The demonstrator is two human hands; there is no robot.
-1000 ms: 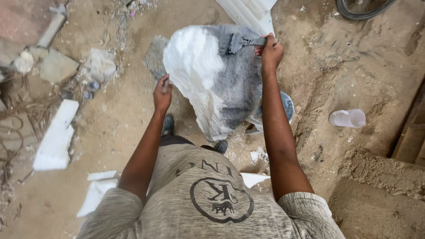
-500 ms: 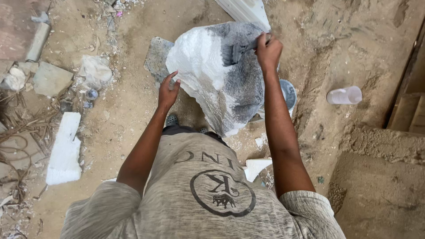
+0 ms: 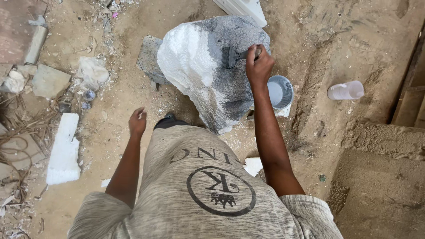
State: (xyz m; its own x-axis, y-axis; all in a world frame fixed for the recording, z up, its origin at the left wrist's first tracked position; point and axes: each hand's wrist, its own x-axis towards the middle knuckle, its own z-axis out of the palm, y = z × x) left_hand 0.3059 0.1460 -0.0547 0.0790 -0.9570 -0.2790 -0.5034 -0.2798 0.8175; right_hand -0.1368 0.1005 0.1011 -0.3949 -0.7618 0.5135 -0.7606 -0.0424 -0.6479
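Observation:
A big foam block (image 3: 208,71), white on its left side and painted grey on its right, stands on the sandy ground in front of me. My right hand (image 3: 259,66) is closed around a paintbrush (image 3: 237,55) whose bristles press on the grey part of the block. My left hand (image 3: 137,122) hangs free at my side, fingers loosely curled, holding nothing. A small bucket of grey paint (image 3: 280,91) sits just right of the block, below my right hand.
A clear plastic cup (image 3: 346,90) lies on its side to the right. White foam slabs (image 3: 64,150) and stone rubble (image 3: 48,79) lie at left. A wooden board (image 3: 149,59) is under the block. A raised earth step (image 3: 385,186) fills the lower right.
My left hand has let go of the block's lower edge and dropped to my side. My right hand has moved the brush down onto the grey face. The paint bucket has come into view.

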